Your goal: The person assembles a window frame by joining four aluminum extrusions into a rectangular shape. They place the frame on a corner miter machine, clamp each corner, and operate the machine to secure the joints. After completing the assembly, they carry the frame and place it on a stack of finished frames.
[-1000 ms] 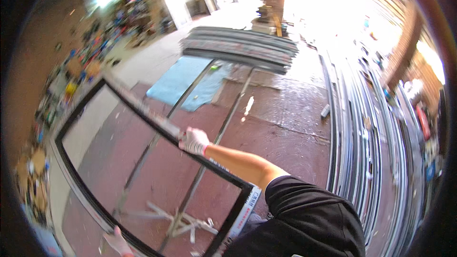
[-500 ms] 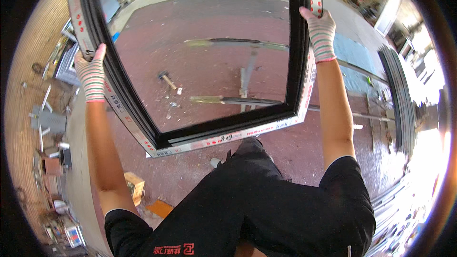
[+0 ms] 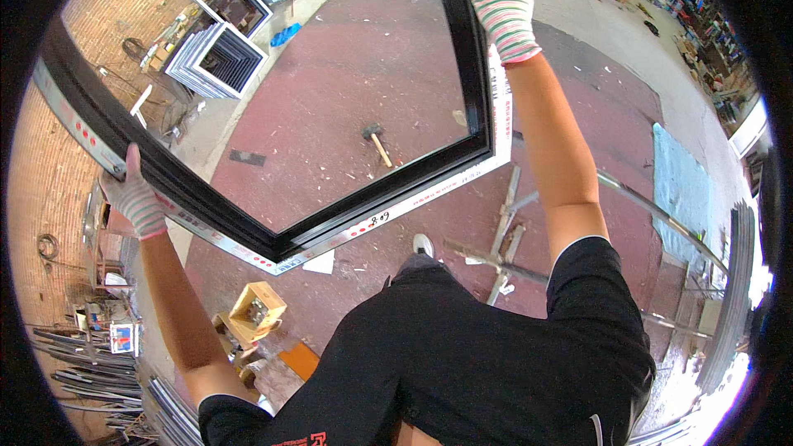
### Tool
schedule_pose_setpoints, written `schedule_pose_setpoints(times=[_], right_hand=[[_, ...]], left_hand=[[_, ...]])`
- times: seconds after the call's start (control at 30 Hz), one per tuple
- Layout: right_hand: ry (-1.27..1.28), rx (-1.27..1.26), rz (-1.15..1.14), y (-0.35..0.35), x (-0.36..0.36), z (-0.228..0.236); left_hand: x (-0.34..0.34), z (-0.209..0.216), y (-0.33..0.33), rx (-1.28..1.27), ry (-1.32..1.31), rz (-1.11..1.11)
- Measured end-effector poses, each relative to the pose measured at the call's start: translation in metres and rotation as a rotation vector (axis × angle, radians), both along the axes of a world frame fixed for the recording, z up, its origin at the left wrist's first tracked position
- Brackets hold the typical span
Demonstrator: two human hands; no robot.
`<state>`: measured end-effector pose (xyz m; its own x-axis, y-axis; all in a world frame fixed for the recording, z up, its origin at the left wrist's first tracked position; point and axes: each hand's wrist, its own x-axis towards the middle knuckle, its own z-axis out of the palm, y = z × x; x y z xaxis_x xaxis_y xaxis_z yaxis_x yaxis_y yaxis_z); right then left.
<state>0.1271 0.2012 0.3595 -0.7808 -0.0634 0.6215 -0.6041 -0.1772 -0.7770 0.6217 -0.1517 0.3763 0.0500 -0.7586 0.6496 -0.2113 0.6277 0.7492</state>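
Held up in front of me is a large black window frame (image 3: 380,198) with printed white film along its outer edges. Through its opening I see the floor; the frame's far end runs out of view. My left hand (image 3: 136,202), in a striped knit glove, is closed around the left side bar, thumb on the upper face. On the right side bar, farther from me, my gloved right hand (image 3: 504,12) has its grip. The near corner of the frame hangs a little ahead of my body, tilted.
A hammer (image 3: 379,147) lies on the dark red floor. White-edged frames (image 3: 216,62) lean at the left. Near my left arm stands a wooden box (image 3: 258,306). Metal rails on a stand (image 3: 661,211) and a blue sheet (image 3: 681,186) are at the right, beside long grey profiles (image 3: 727,297).
My view and body have turned left with the window frame in both hands. The rail stand, earlier seen through the opening, now lies to the right of the frame.
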Motion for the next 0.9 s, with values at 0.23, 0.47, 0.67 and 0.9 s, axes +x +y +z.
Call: schedule_pose_setpoints(times=[0.23, 0.47, 0.67, 0.9], right_hand=[[-0.044, 0.109, -0.059, -0.145, -0.063, -0.013], [0.035, 0.137, -0.066, -0.256, -0.133, -0.056], [0.019, 0.330, -0.225, -0.326, -0.190, -0.052], [-0.063, 0.296, -0.326, -0.373, -0.316, -0.073]], left_hand=[[-0.058, -0.012, -0.105, 0.088, 0.285, -0.133], [-0.133, -0.003, -0.259, 0.239, 0.347, -0.171], [-0.247, -0.029, -0.373, 0.168, 0.390, -0.227], [-0.423, -0.062, -0.451, 0.073, 0.346, -0.335]])
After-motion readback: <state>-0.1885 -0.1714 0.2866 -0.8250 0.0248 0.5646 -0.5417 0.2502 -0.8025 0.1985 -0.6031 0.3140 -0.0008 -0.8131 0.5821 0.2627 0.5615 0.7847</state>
